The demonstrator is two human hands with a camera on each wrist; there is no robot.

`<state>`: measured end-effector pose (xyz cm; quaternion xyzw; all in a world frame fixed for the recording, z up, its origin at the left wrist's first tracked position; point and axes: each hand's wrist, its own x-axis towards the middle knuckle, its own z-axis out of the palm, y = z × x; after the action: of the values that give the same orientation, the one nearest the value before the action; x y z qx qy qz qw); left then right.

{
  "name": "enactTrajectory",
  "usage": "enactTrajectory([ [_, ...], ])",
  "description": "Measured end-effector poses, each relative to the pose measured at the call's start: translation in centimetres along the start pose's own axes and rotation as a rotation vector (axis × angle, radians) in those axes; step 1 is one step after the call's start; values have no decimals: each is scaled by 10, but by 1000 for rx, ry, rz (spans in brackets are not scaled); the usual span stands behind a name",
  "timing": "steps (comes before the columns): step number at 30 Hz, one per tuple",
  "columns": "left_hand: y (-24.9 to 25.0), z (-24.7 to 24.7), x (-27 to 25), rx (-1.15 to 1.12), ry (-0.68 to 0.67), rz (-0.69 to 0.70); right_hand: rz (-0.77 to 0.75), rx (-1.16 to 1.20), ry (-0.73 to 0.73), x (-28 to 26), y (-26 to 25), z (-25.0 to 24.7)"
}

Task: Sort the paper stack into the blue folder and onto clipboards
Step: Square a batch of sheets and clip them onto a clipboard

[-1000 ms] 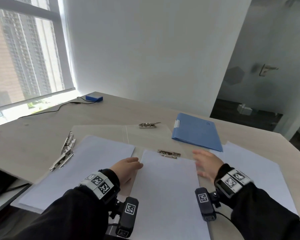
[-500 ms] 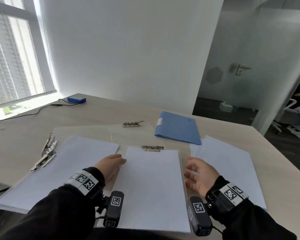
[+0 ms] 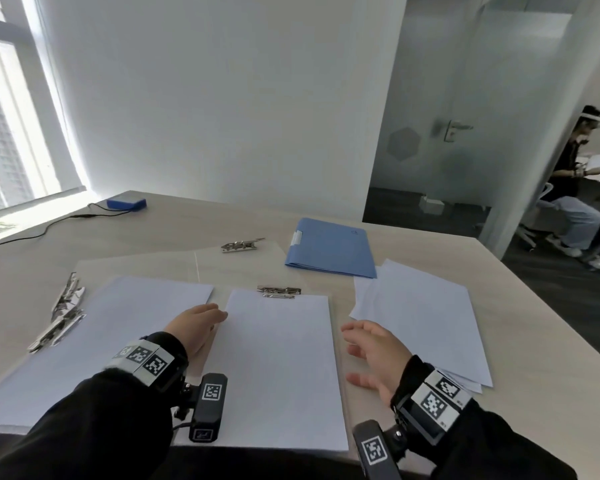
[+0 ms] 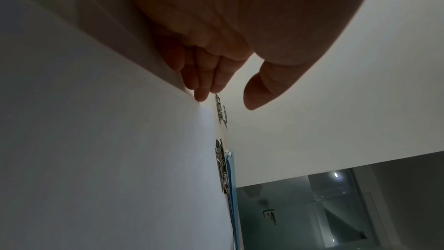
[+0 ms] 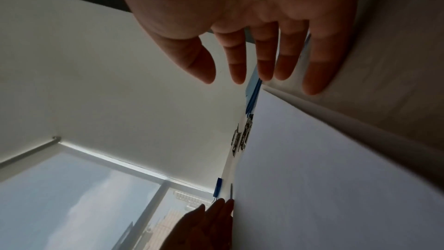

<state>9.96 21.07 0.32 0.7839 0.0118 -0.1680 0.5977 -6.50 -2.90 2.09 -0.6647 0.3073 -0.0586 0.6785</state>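
Observation:
A sheet of paper (image 3: 281,368) lies on the middle clipboard, under its metal clip (image 3: 279,292). My left hand (image 3: 210,318) rests flat at that sheet's left edge, fingers straight, holding nothing; the left wrist view shows its fingertips (image 4: 200,94) on the paper. Beside the clipboard's right edge my right hand (image 3: 357,355) hovers with fingers spread and empty, as its fingers (image 5: 264,67) also show. The loose paper stack (image 3: 420,317) lies right of it. The blue folder (image 3: 329,247) lies closed behind. A left clipboard (image 3: 63,317) carries paper; a far clipboard (image 3: 243,244) is bare.
A small blue box (image 3: 126,203) with a black cable sits at the table's far left by the window. The table's right edge (image 3: 541,306) runs just past the paper stack. A person (image 3: 568,188) sits beyond the glass door at the right.
My right hand has drawn back from near the folder to beside the middle clipboard's right edge. The left hand has stayed at the sheet's left edge. My view has swung right.

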Motion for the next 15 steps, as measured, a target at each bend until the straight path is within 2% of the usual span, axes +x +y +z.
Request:
enactTrajectory([
  [5,0,1,-1,37,-12,30,44,169,11,5,2,-3],
  [9,1,2,-2,49,6,28,157,381,35,7,4,-4],
  [12,1,2,0,29,7,28,205,336,-125,0,7,1],
  [15,1,4,0,-6,0,19,165,194,-234,-5,13,9],
])
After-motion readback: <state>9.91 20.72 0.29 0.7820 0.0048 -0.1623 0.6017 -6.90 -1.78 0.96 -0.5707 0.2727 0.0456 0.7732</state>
